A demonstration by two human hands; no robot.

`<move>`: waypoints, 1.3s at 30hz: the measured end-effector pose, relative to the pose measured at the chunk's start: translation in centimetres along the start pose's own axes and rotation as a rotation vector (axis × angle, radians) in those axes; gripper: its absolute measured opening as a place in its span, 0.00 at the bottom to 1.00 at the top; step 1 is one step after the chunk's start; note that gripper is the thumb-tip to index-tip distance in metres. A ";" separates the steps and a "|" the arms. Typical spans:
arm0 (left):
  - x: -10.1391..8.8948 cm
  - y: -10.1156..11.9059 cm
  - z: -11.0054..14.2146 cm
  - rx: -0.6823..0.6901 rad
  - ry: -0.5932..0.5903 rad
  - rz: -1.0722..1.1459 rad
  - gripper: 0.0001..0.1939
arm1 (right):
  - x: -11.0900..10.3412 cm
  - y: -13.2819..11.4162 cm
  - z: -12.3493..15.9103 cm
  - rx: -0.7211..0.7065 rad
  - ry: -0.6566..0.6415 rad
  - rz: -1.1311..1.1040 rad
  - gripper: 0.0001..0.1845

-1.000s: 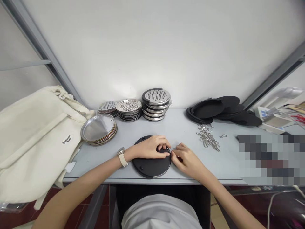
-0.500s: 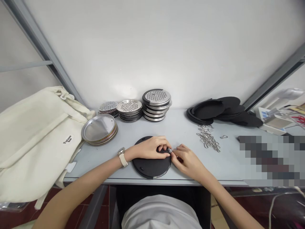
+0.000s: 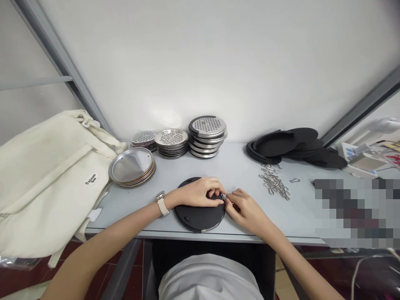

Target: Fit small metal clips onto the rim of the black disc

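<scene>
A round black disc with slots near its rim lies flat at the table's front edge. My left hand rests across it, fingers curled and thumb stretched along its right rim, gripping that edge. Between the two hands a small metal snap clip shows at the rim. My right hand pinches at this clip with thumb and forefinger; the fingers partly cover it, so how far it passes through the disc is hidden. To the right lies a heap of similar metal clips, with a single clip apart from it.
Along the wall stand stacks of perforated metal grater discs. Plain metal discs are piled at left beside a cream bag. Several black round covers lie at the back right, near a white device.
The view has shifted slightly. Both hands stay at the disc's right rim, with the clip still between them; hardly anything else differs.
</scene>
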State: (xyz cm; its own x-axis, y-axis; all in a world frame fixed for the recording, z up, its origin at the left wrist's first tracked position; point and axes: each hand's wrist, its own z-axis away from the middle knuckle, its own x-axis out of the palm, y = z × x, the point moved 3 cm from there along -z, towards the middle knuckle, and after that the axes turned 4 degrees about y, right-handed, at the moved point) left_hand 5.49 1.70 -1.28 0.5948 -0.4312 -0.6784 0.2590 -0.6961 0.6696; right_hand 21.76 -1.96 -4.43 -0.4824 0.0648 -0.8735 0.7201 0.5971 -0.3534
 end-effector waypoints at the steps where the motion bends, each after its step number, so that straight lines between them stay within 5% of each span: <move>1: 0.0 0.0 0.0 -0.002 0.000 0.000 0.09 | 0.0 0.0 0.0 -0.001 0.000 0.002 0.15; 39: -0.2 -0.1 -0.2 -0.127 0.012 0.077 0.10 | -0.2 -0.4 0.1 -0.009 0.073 -0.001 0.14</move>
State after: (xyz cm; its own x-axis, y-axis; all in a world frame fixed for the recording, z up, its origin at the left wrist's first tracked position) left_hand 5.53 1.97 -1.11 0.6257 -0.4728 -0.6205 0.3064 -0.5826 0.7528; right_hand 21.57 -2.28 -4.12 -0.5185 0.1224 -0.8463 0.7154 0.6041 -0.3509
